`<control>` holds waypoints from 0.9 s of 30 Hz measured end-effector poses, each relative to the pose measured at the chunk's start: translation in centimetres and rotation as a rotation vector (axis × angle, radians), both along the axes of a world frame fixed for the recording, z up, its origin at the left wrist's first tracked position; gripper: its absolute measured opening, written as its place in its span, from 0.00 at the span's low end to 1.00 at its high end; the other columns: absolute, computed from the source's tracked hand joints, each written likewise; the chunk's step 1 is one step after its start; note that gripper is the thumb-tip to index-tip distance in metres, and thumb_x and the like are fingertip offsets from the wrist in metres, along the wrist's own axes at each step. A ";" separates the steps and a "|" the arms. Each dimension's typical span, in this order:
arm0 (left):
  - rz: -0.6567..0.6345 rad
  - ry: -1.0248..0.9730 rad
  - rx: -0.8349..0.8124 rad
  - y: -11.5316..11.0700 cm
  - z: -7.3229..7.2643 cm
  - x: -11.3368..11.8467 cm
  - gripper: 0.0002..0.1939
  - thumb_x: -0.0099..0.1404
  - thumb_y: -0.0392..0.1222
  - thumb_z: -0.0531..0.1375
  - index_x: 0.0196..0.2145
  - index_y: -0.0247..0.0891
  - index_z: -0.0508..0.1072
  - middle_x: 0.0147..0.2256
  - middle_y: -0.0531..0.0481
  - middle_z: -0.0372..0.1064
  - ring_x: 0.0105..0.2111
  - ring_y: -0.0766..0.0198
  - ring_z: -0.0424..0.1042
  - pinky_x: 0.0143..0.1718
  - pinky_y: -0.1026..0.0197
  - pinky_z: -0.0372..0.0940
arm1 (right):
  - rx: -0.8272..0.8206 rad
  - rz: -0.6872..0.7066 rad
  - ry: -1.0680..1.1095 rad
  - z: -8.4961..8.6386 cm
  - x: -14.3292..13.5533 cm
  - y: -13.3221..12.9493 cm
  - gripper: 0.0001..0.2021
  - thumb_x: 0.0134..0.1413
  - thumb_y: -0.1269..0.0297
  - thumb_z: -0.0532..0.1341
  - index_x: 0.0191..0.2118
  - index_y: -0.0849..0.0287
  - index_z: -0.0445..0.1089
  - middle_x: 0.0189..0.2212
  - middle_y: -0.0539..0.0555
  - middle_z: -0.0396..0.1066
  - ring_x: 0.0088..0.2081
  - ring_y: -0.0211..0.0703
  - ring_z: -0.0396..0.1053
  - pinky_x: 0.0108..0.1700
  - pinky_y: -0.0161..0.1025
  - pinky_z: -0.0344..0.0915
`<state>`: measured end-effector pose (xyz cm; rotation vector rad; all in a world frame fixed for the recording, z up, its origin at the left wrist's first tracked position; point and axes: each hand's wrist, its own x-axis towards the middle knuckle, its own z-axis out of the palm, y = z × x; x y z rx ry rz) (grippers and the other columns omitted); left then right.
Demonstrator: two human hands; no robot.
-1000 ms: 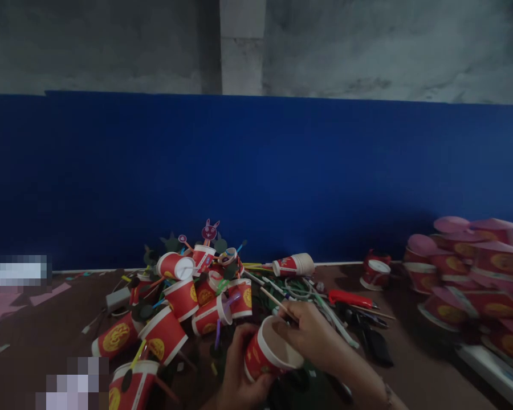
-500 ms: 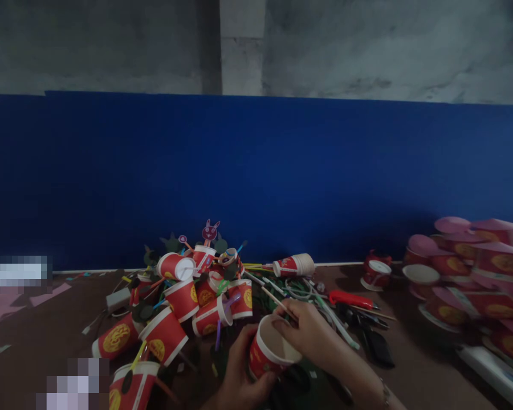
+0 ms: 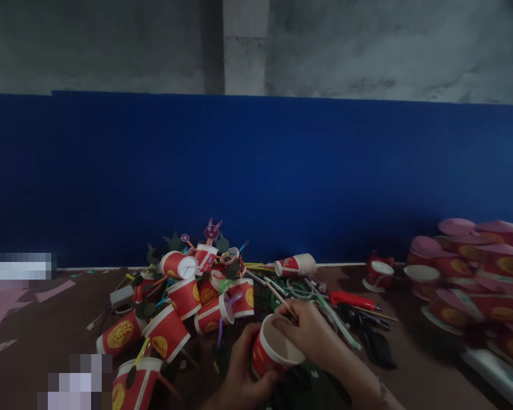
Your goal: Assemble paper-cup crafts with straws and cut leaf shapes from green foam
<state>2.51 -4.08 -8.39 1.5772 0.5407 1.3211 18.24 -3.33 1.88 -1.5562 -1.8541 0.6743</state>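
A red paper cup (image 3: 265, 352) with a white rim is tilted in my left hand (image 3: 244, 364), whose thumb and fingers wrap round its side. My right hand (image 3: 305, 324) pinches a thin wooden stick (image 3: 277, 291) at the cup's far rim. The stick slants up to the left, and its lower end is hidden behind my fingers. Left of my hands lies a heap of red paper cups (image 3: 166, 333) fitted with coloured straws and cut-outs, one bearing a pink rabbit face (image 3: 212, 230).
A stack of cups (image 3: 296, 265) lies by the blue wall panel (image 3: 256, 176). Straws and cables (image 3: 337, 322), a red-handled tool (image 3: 354, 300) and a black object (image 3: 380, 346) lie to the right. Red cups with pink discs (image 3: 496, 267) are piled farther right. Pink paper (image 3: 4, 302) lies left.
The view has shifted slightly, so everything sits a little farther right. My hands keep nearly the same hold on the cup and the stick.
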 end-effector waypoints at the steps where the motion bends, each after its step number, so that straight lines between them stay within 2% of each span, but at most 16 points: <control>1: 0.023 0.013 -0.014 0.1 -0.3 -0.1 0.28 0.53 0.42 0.61 0.51 0.38 0.59 0.47 0.41 0.64 0.45 0.50 0.65 0.46 0.54 0.60 | 0.008 0.002 0.013 0.0 -0.1 0.0 0.08 0.48 0.62 0.56 0.26 0.61 0.66 0.19 0.47 0.63 0.23 0.37 0.59 0.25 0.32 0.53; 5: 0.053 0.052 -0.098 0.1 -0.9 -0.4 0.30 0.52 0.41 0.63 0.51 0.37 0.60 0.48 0.40 0.63 0.47 0.48 0.63 0.49 0.53 0.58 | 0.049 0.024 0.024 0.0 -0.1 -0.1 0.06 0.48 0.64 0.55 0.26 0.60 0.64 0.20 0.47 0.62 0.24 0.37 0.60 0.26 0.32 0.54; 8: -0.046 0.008 -0.124 -0.1 0.4 0.0 0.31 0.52 0.43 0.63 0.52 0.37 0.58 0.50 0.39 0.62 0.48 0.49 0.63 0.49 0.53 0.58 | 0.085 0.010 -0.001 -0.1 0.0 -0.1 0.06 0.49 0.65 0.55 0.25 0.59 0.64 0.20 0.47 0.63 0.24 0.37 0.60 0.27 0.32 0.54; 10: -0.148 -0.050 -0.169 -0.3 1.5 0.5 0.36 0.50 0.43 0.65 0.54 0.38 0.54 0.50 0.39 0.61 0.47 0.49 0.63 0.47 0.53 0.59 | 0.089 -0.019 -0.032 -0.3 0.0 0.1 0.07 0.49 0.64 0.55 0.25 0.60 0.64 0.19 0.47 0.62 0.24 0.37 0.59 0.26 0.33 0.54; 13: -0.057 -0.068 -0.199 -0.1 2.3 1.0 0.31 0.50 0.39 0.65 0.50 0.37 0.59 0.45 0.40 0.65 0.44 0.53 0.66 0.45 0.55 0.61 | 0.062 -0.044 0.000 -0.2 0.0 0.2 0.09 0.49 0.60 0.56 0.27 0.60 0.67 0.18 0.47 0.60 0.22 0.37 0.57 0.24 0.33 0.52; 15: 0.069 -0.084 -0.219 0.3 1.8 1.0 0.28 0.49 0.39 0.65 0.47 0.37 0.62 0.44 0.42 0.66 0.44 0.53 0.66 0.46 0.56 0.61 | 0.066 -0.033 0.113 0.1 0.0 0.3 0.12 0.52 0.57 0.54 0.34 0.61 0.67 0.21 0.48 0.63 0.22 0.37 0.58 0.24 0.33 0.53; 17: 0.155 -0.123 -0.280 0.8 0.9 0.9 0.29 0.47 0.40 0.66 0.47 0.36 0.63 0.44 0.42 0.67 0.46 0.52 0.64 0.48 0.56 0.59 | 0.068 -0.045 0.253 0.6 0.1 0.4 0.16 0.56 0.55 0.48 0.39 0.61 0.66 0.26 0.50 0.66 0.22 0.36 0.59 0.25 0.33 0.55; 20: 0.203 -0.265 -0.440 1.3 0.1 0.9 0.33 0.44 0.44 0.68 0.48 0.37 0.64 0.46 0.41 0.67 0.49 0.51 0.63 0.49 0.55 0.58 | 0.077 -0.117 0.339 0.9 0.7 0.8 0.20 0.59 0.55 0.42 0.38 0.62 0.65 0.27 0.52 0.66 0.24 0.38 0.61 0.26 0.34 0.56; 23: 0.165 -0.457 -0.644 1.3 0.5 1.1 0.33 0.46 0.50 0.67 0.48 0.37 0.65 0.43 0.43 0.69 0.45 0.53 0.67 0.47 0.54 0.60 | 0.061 -0.095 0.138 1.0 1.3 1.1 0.16 0.58 0.60 0.44 0.36 0.62 0.65 0.21 0.51 0.66 0.24 0.40 0.63 0.27 0.35 0.56; 27: -0.038 -0.562 -0.818 0.9 1.8 1.1 0.23 0.52 0.54 0.61 0.39 0.34 0.70 0.30 0.48 0.72 0.31 0.60 0.71 0.34 0.59 0.63 | -0.053 -0.047 -0.252 1.2 1.6 0.7 0.12 0.58 0.66 0.45 0.35 0.59 0.65 0.21 0.51 0.70 0.25 0.42 0.67 0.29 0.36 0.55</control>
